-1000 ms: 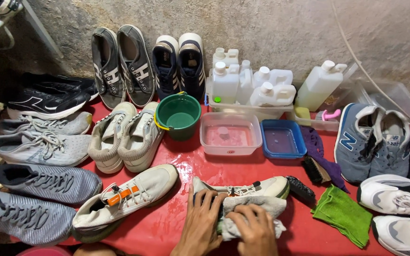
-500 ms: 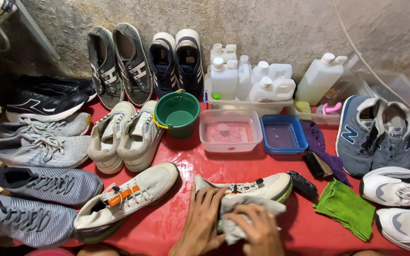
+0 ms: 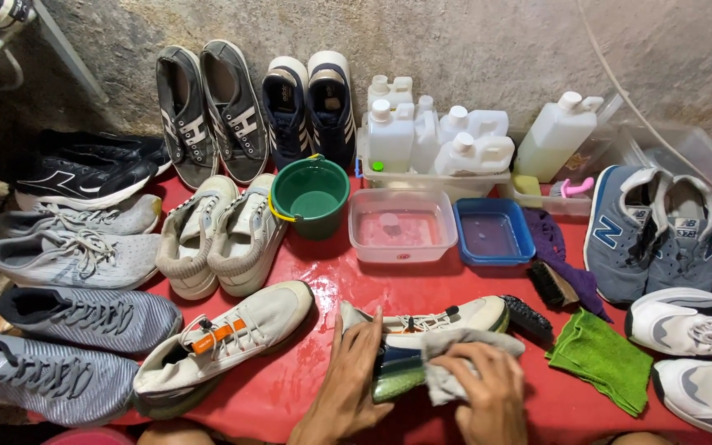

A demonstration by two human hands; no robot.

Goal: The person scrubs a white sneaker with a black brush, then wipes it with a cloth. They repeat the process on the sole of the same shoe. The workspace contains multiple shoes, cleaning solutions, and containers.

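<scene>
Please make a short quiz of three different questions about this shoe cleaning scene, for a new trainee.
1. True or false: the green bucket stands on the red table.
2. What does the right hand press on the shoe? A) brush B) grey cloth C) bottle
3. Which hand steadies the shoe at its heel end?

Key:
1. True.
2. B, the grey cloth.
3. The left hand.

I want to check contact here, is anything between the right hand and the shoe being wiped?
Yes: a grey cloth lies between the right hand and the shoe, bunched over its sole edge. The left hand rests directly on the shoe's heel end, with nothing between.
</scene>
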